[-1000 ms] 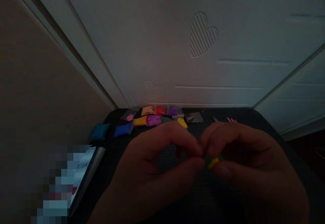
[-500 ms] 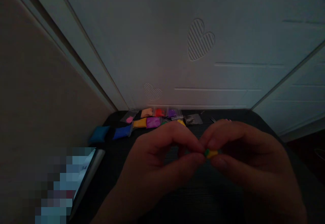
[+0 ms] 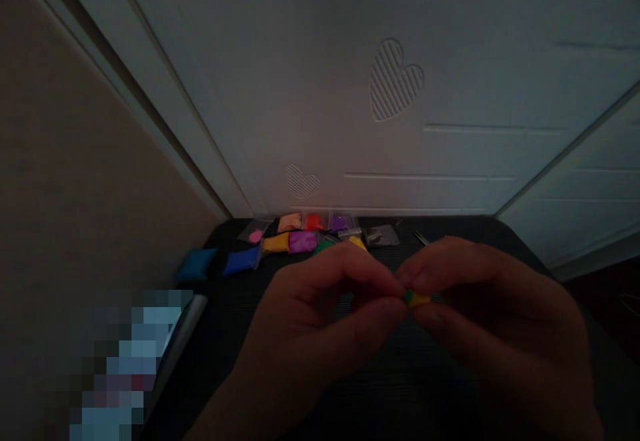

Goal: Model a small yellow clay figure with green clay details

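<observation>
A tiny green and yellow piece point(image 3: 418, 299) is pinched between the fingertips of both hands, above the dark table. My left hand point(image 3: 320, 314) grips its green end between thumb and index finger. From the other side, my right hand point(image 3: 495, 314) holds the yellow part with thumb and fingers. The fingertips of the two hands nearly meet, and they cover some of the piece. The view is dim.
Colored packets, among them a blue one point(image 3: 241, 260), a magenta one point(image 3: 303, 241) and a teal one point(image 3: 197, 264), lie along the back of the dark table point(image 3: 400, 374). A screen point(image 3: 173, 334) stands at left. A white panel point(image 3: 300, 81) rises behind.
Both hands have shifted very slightly to the right with the piece between them. More of the green packet shows behind my left hand.
</observation>
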Available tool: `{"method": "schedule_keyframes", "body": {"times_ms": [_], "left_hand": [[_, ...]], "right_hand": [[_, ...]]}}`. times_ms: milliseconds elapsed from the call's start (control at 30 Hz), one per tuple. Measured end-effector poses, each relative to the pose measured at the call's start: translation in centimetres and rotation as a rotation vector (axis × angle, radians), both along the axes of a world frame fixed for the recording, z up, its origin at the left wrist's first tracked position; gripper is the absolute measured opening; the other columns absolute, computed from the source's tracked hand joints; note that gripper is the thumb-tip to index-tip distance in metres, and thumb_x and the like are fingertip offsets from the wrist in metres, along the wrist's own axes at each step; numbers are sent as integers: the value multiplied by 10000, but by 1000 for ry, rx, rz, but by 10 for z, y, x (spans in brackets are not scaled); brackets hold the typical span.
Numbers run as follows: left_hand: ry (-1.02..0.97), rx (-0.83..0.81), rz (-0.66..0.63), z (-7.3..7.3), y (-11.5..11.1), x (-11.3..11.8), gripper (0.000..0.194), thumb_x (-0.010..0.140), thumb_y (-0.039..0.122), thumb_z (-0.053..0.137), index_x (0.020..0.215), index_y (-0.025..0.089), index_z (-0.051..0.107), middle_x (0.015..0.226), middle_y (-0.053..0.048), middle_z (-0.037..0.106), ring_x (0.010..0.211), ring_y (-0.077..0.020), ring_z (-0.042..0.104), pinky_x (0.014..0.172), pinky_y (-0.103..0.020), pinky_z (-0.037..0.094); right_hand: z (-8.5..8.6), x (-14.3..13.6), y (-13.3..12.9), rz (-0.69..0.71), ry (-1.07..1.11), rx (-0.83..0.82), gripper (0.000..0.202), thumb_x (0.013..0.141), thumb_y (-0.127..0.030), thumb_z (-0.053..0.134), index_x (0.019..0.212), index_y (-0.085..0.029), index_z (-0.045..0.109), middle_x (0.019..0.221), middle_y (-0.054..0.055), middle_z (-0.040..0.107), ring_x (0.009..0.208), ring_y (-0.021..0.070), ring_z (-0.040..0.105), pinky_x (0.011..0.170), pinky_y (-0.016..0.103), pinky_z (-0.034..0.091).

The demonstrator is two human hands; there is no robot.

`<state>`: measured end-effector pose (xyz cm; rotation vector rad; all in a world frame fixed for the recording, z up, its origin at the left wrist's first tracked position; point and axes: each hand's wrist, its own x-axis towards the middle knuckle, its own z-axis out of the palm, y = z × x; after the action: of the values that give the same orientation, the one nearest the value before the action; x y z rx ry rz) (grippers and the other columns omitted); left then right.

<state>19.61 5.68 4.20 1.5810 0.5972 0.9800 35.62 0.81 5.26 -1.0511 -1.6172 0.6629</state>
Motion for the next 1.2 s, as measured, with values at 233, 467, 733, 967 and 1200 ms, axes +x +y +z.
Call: {"method": "schedule_keyframes", "body": {"times_ms": [233, 467, 733, 967, 1200], "left_hand": [[-35, -45, 18, -7, -1, 3, 56, 701, 204, 626, 754, 222, 629, 697, 7, 612, 658, -134, 562, 540, -222, 449], [-127, -146, -20, -16, 0, 5, 56, 712, 212, 622, 767, 216, 631, 688, 9, 600, 672, -125, 563, 572, -223, 455], [-151, -166, 6, -25, 2, 6, 64, 718, 218, 618, 778, 216, 642, 687, 10, 607, 670, -124, 565, 577, -224, 451], [-62, -7, 138, -8, -3, 8, 131, 725, 161, 602, 792, 268, 638, 744, 41, 622, 698, -107, 565, 616, -223, 453], [28, 209, 244, -2, -5, 7, 184, 687, 126, 632, 801, 270, 633, 762, 33, 626, 734, -131, 560, 632, -256, 458]], "right_hand": [[-2, 0, 0, -50, -39, 49, 250, 667, -83, 650, 844, -257, 623, 782, -4, 652, 726, 162, 618, 605, 247, 524], [-3, 1, 0, -60, -78, 87, 288, 657, -87, 662, 880, -265, 629, 812, -6, 662, 735, 163, 623, 622, 254, 530], [-8, 4, -1, -93, -113, 143, 348, 655, -67, 649, 913, -300, 631, 837, -14, 675, 738, 174, 622, 601, 264, 531], [-10, 3, 2, -125, -122, 180, 382, 646, -34, 649, 915, -305, 619, 836, -28, 666, 758, 162, 612, 624, 253, 517], [-9, 2, 2, -121, -64, 169, 371, 655, -20, 633, 911, -288, 608, 834, -15, 656, 781, 178, 609, 646, 282, 517]]}}
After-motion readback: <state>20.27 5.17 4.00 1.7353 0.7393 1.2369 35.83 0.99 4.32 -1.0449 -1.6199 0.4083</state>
